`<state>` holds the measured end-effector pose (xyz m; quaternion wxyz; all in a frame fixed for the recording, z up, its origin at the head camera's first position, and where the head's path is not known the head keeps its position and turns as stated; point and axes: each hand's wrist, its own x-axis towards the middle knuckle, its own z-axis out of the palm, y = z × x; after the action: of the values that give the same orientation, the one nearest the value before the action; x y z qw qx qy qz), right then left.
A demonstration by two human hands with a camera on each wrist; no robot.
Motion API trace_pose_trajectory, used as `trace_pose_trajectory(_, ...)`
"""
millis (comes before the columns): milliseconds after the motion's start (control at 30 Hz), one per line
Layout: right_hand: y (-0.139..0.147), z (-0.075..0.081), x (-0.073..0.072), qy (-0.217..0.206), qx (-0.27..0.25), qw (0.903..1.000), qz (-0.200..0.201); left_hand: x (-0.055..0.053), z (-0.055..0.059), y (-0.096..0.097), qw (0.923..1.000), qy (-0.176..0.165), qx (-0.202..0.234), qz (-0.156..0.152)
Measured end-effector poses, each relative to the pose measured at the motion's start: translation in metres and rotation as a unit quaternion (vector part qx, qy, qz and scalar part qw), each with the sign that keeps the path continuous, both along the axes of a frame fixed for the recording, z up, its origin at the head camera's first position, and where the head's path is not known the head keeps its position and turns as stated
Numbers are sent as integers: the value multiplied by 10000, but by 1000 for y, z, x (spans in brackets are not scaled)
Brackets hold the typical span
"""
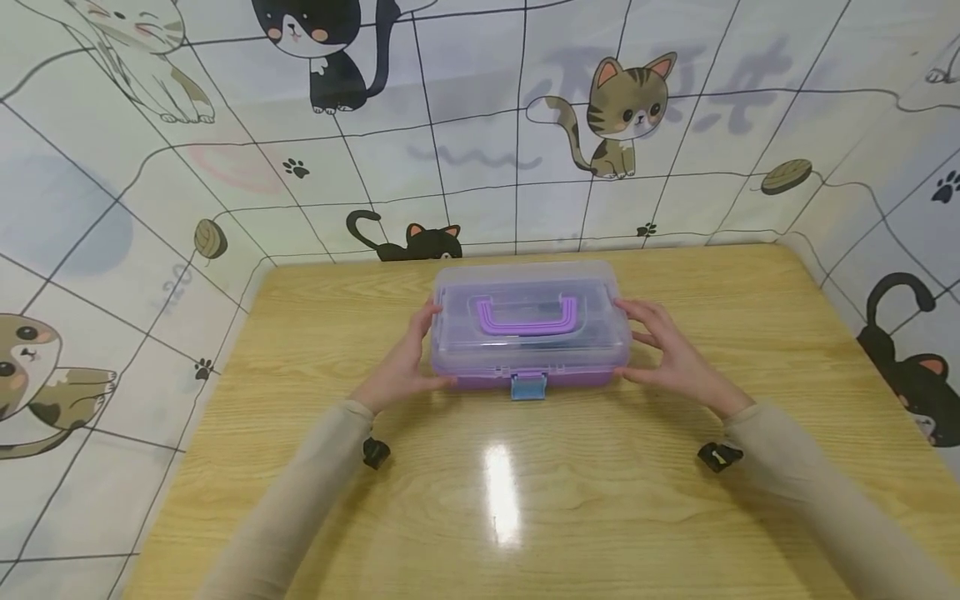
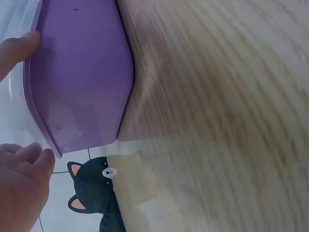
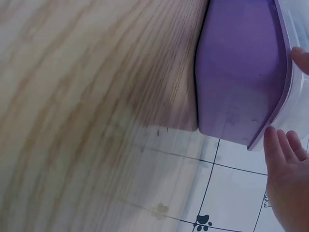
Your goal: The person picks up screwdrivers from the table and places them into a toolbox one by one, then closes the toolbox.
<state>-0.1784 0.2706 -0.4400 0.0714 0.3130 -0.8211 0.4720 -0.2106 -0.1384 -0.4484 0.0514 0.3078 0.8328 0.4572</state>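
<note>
A plastic storage box (image 1: 480,354) with a purple base and a clear lid stands closed on the table. On its lid a purple carry handle (image 1: 527,328) lies folded flat, and a blue latch (image 1: 528,387) sits at the front. My left hand (image 1: 401,367) is at the box's left end, thumb near the front corner and fingertips near the back. Mirroring it, my right hand (image 1: 678,358) touches the right end with spread fingers. Both wrist views show the purple side wall with fingertips by the lid rim. The contents are blurred behind the lid.
The wooden table (image 1: 600,500) has a bright reflection in front of the box. Cloth walls (image 1: 480,183) printed with cats and grid lines rise behind and at both sides. A small black device (image 1: 720,456) is at the right wrist, another (image 1: 376,452) at the left.
</note>
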Motion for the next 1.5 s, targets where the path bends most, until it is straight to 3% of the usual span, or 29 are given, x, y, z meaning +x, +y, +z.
trace_pose_trajectory(167, -7, 14, 10, 229, 180, 9992, -268, 0, 4, 0, 9997, -10, -227, 125)
trace_pose_trajectory(300, -2, 8, 10, 259, 336, 9979, -499, 1, 10, 2, 9989, -137, -325, 313)
trace_pose_trajectory(433, 7, -2, 12, 155, 412, 9951, -883, 2, 19, 10, 9953, -70, -762, 590)
trace_pose_trajectory(600, 13, -9, 22, -359, 942, 9887, -1113, 3, 27, 18, 9891, 120, -1281, 711)
trace_pose_trajectory(700, 11, -11, 26, -636, 1244, 9861, -896, 3, 29, 18, 9876, 182, -1379, 731)
trace_pose_trajectory(933, -3, -12, 30, -743, 1317, 9884, 172, 1, 28, 15, 9888, 118, -1227, 843)
trace_pose_trajectory(1133, -20, -15, 31, -1208, 1380, 9791, 879, -1, 29, 15, 9896, -66, -1137, 878)
trace_pose_trajectory(1300, -36, -22, 31, -1209, 1490, 9759, 1036, -1, 30, 13, 9913, -309, -953, 849)
trace_pose_trajectory(1500, -51, -27, 29, -855, 1564, 9784, 1049, -2, 25, 11, 9923, -548, -735, 829)
